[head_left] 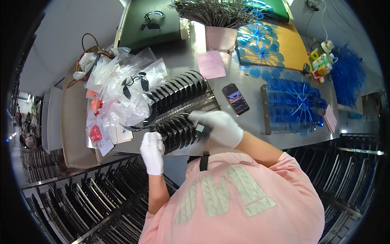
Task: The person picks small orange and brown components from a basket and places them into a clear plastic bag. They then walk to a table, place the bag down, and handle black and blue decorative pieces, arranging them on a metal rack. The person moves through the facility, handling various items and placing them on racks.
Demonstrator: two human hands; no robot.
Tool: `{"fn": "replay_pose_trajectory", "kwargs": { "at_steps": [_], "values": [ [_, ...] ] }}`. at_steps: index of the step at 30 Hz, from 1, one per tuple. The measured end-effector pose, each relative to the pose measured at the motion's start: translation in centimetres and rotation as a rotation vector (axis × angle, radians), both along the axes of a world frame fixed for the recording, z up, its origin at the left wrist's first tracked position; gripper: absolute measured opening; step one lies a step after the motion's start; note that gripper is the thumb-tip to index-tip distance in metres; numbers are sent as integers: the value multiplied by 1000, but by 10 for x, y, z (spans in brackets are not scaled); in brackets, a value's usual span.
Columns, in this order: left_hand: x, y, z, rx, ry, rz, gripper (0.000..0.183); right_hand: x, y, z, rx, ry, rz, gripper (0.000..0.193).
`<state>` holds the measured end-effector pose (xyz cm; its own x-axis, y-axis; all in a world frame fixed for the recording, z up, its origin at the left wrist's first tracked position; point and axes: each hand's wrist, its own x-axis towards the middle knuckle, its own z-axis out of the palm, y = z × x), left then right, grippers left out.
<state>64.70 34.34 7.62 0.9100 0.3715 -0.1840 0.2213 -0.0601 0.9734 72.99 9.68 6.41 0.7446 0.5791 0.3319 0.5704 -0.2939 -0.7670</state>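
On the metal table stands a rack holding two rows of dark curved lenses, a far row (178,91) and a near row (176,132). At the left end of the near row, my white-gloved left hand (152,153) is closed, its fingertips at a thin, dark curved lens (138,128). My right hand (221,128), also gloved and blurred by motion, reaches over the right end of that row. Its fingers are curled at a dark piece with a pale square (200,128), which is too smeared to name. A loose dark lens (150,118) leans beside the rack.
Clear plastic bags (118,77) pile up at the left, dark joined lenses (127,90) on top. A phone (235,99) lies right of the rack. Farther right is a rack of blue lenses (292,107). Pink paper (211,64) and a wire-filled container (220,39) lie beyond.
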Motion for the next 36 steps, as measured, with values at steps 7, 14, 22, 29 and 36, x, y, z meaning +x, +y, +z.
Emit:
{"fn": "replay_pose_trajectory", "kwargs": {
  "at_steps": [7, 14, 22, 29, 36],
  "values": [
    [-20, 7, -7, -95, -7, 64, 31, 9, -17, -95, -150, 792, -265, 33],
    [-20, -12, -13, -74, 92, 52, 29, 31, 34, -112, -923, 261, 166, 40],
    [-20, -19, -11, 68, -48, -474, 11, 31, 1, -5, -174, 1282, 30, 40],
    [-11, -25, -21, -156, 81, -67, 36, -8, 12, -12, 179, 23, -149, 24],
    [53, 193, 79, 1555, -243, 589, 44, 16, -24, -93, -139, 880, -356, 31]
  ]
}}
